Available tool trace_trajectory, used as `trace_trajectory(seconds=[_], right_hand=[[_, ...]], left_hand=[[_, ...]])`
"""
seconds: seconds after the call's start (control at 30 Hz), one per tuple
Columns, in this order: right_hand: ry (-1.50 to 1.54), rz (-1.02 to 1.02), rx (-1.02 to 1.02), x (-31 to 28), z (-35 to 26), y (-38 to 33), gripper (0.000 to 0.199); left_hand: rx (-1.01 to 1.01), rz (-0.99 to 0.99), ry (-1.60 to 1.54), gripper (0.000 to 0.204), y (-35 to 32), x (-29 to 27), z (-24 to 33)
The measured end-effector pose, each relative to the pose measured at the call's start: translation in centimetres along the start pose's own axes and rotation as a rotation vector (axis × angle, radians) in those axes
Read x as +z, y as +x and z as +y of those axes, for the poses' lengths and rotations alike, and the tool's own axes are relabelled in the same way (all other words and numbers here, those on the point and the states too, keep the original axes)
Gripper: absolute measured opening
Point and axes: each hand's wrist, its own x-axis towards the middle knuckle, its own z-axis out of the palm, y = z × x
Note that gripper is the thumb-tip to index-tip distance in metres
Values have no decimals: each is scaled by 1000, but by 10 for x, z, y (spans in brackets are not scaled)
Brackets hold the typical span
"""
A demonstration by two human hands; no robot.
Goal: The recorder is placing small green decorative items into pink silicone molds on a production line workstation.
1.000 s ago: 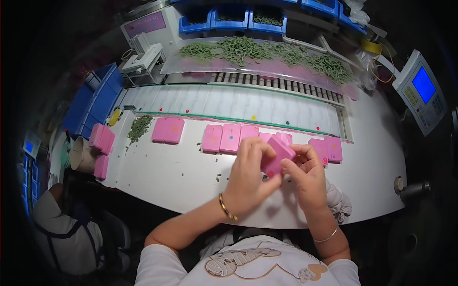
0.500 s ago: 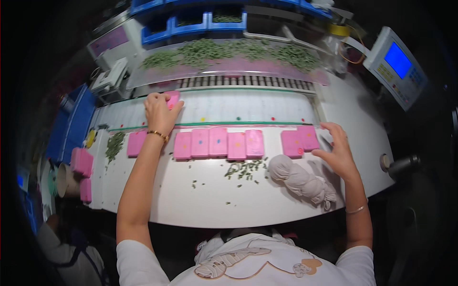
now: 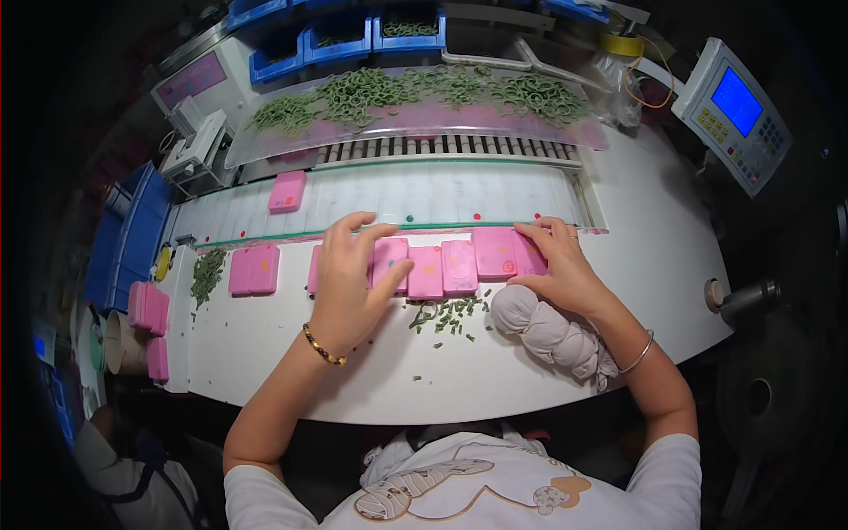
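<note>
My right hand [image 3: 570,274] grips the pink block [image 3: 528,254] at the right end of a row, thumb on its near edge and fingers on its far edge. Touching it on the left is another pink block [image 3: 493,252] with a red mark. Fingers spread, my left hand [image 3: 353,274] is over the row's left part and partly hides the blocks there. Its thumb overlaps a pink block [image 3: 385,253]; contact is unclear. Beyond lies a single pink block [image 3: 287,192] on the white strip [image 3: 353,205]. Two pink blocks [image 3: 253,269] sit side by side farther left.
A wrapped pale cloth bundle [image 3: 552,329] lies near my right forearm. Green scraps [image 3: 446,316] are scattered before the row. Green ring-like pieces [image 3: 362,93] cover a clear tray behind the rollers [image 3: 442,150]. A control panel [image 3: 738,110] stands right, a blue bin [image 3: 132,234] left.
My left hand has let go of the block on the white strip and come nearer and rightward over the row. My right hand has slid the two right-hand blocks left against the row.
</note>
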Motion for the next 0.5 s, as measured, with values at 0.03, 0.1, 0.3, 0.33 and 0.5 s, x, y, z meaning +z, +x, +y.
trace_trajectory(seconds=[0.03,0.1,0.3,0.33,0.5], right_hand=[[48,-15,-33,0,2,1,78],[144,-45,-99,0,6,5,80],[46,22,-162,-23,-15,2,68],[49,17,-169,-27,-21,1,68],[-56,255,-286,-37,-40,-3,61]], left_hand=[[29,-23,-30,38,0,0,5],[36,-31,-61,36,0,3,13],[106,14,-234,33,-5,9,35],[126,41,-258,33,-5,7,41],[63,-21,-464,29,-9,8,53]])
